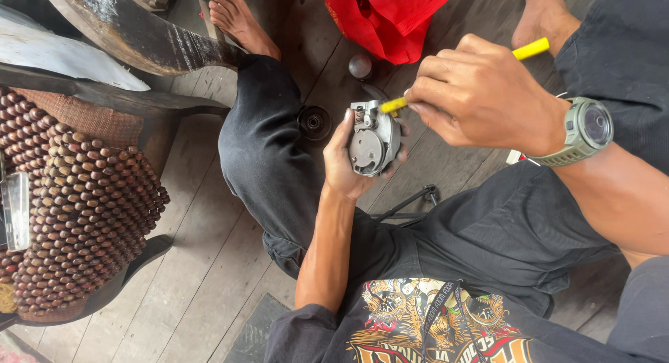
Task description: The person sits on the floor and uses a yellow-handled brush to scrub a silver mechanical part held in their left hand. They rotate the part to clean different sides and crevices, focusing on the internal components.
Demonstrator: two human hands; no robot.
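Observation:
My left hand (pixel 343 164) grips a small grey metal engine part (pixel 374 138) with a round cover, held up over my lap. My right hand (pixel 474 91), with a green watch (pixel 584 129) on the wrist, holds a yellow-handled tool (pixel 531 49). The tool's tip touches the top of the metal part. I sit on a wooden plank floor in dark trousers.
A red cloth bag (pixel 387 14) lies ahead on the floor, with a small grey ball (pixel 359 65) and a round black part (pixel 314 121) near it. A seat covered with brown wooden beads (pixel 77 196) stands at the left. A thin black metal tool (pixel 411 203) lies under my arm.

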